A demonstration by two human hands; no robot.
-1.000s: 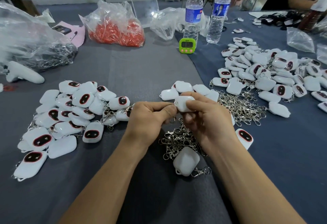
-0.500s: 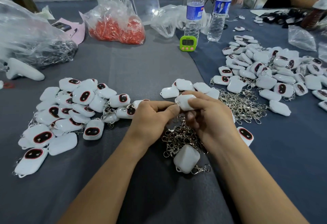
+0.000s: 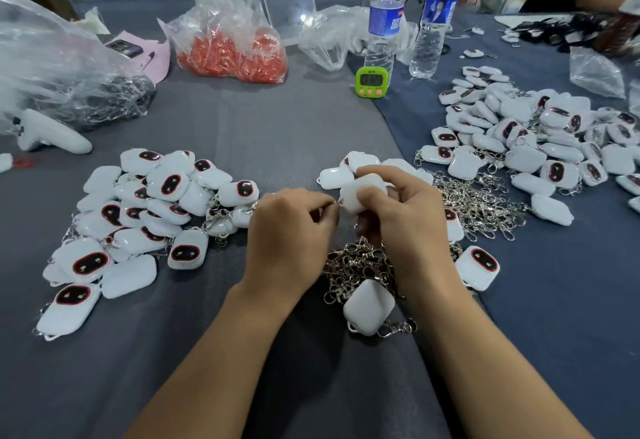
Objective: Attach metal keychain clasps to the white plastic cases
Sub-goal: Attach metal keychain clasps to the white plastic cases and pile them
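The right hand [image 3: 408, 217] is gripping a white case [image 3: 363, 192] just above the tabletop [image 3: 277, 133]. The shell looks light, hard and slick. The left hand [image 3: 294, 230] is curling in at its corner, and whether it's pinching anything can't be told. The clasps [image 3: 360, 265] are lying tangled underneath, probably best pinched by the ring.

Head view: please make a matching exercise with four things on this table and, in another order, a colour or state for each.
1. timer
2. plastic bag
3. white case
4. clasp pile

A. full of red pieces
B. gripped by the right hand
C. silver, loose on the cloth
D. green

Pairs: 1-D, 2-A, 3-B, 4-C.
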